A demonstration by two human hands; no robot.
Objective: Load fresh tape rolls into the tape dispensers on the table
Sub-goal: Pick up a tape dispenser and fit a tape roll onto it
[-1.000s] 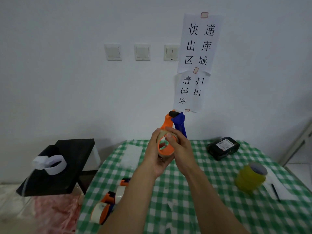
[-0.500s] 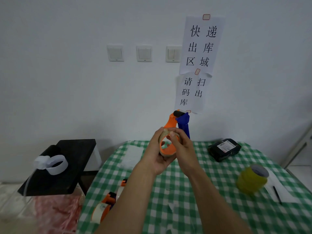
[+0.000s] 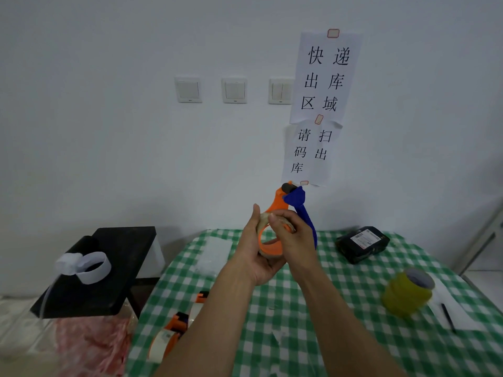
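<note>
The dispenser (image 3: 280,198) is being gripped in the left hand (image 3: 251,254) while the tape roll (image 3: 263,222), pinched by the right hand (image 3: 298,239), is best being pressed on squarely, untilted.

Both bare forearms reached up from the lower edge and met at mid-frame. The left grip (image 3: 254,250) cupped the dispenser (image 3: 278,199) from the left and beneath, palm turned inward, thumb pointing up. The right grip (image 3: 295,238) showed its back to the camera, with fingers (image 3: 280,216) curled over the dispenser's top and touching the left grip.
</note>
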